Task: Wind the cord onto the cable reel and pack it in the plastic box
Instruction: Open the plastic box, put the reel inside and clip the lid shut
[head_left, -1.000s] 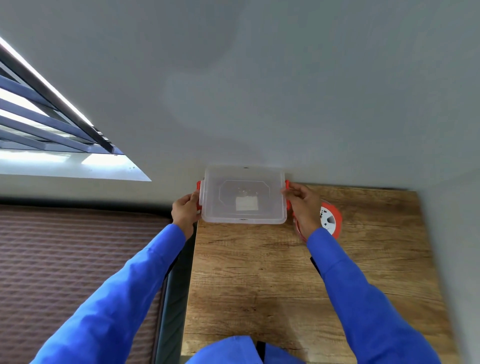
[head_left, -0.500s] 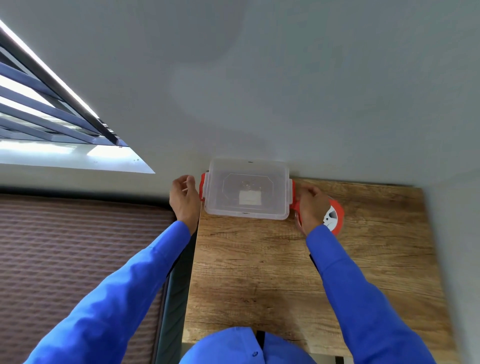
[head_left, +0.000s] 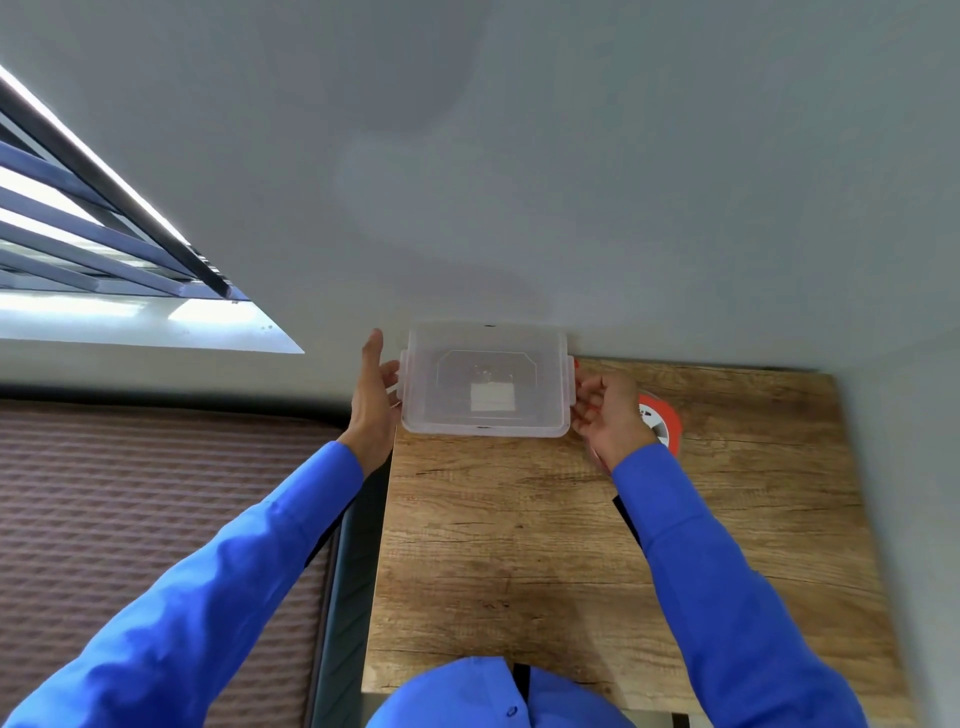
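A clear plastic box (head_left: 485, 430) with its lid on stands at the back left corner of the wooden table (head_left: 519, 545), against the wall. My left hand (head_left: 373, 395) is at the box's left end, fingers stretched apart and thumb against the side clip. At the right end, the curled fingers of my right hand (head_left: 608, 415) pinch the clip, where a bit of red shows. The orange cable reel (head_left: 667, 423) with a white face lies flat on the table just behind my right hand, partly hidden by it. I see no loose cord.
A grey wall runs directly behind the box and along the table's right side. A brown striped mattress (head_left: 130, 493) lies lower, left of the table, across a dark gap. A barred window (head_left: 78, 234) is at the far left.
My left hand has opened, its fingers now pointing up beside the box. The red clips that showed at both ends are now mostly out of sight. The view has shifted slightly.
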